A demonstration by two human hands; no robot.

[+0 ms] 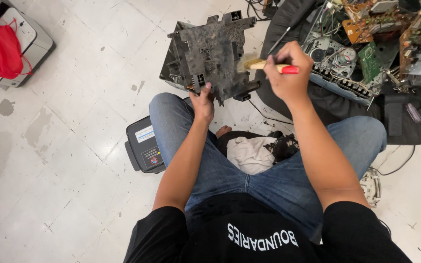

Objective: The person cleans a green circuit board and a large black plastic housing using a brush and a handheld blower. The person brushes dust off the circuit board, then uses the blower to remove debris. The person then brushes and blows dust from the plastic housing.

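Above your knees, off the floor, your left hand point(203, 103) has its fingers clamped on the dusty black chassis point(210, 51) at its near bottom edge. Your right hand point(288, 73) grips the brush point(264, 64), handle lying left-right, bristles touching the chassis's right edge.

Dust-coated dark grey chassis panel point(210, 53), a flat plastic frame with cut-outs, tabs and a notched upper edge, held tilted upright off the floor above the seated person's left knee point(171, 117), gripped at its lower edge. Paintbrush point(264, 65), with pale bristles, wooden ferrule section and red handle tip, lies horizontal, bristles touching the panel's right edge.
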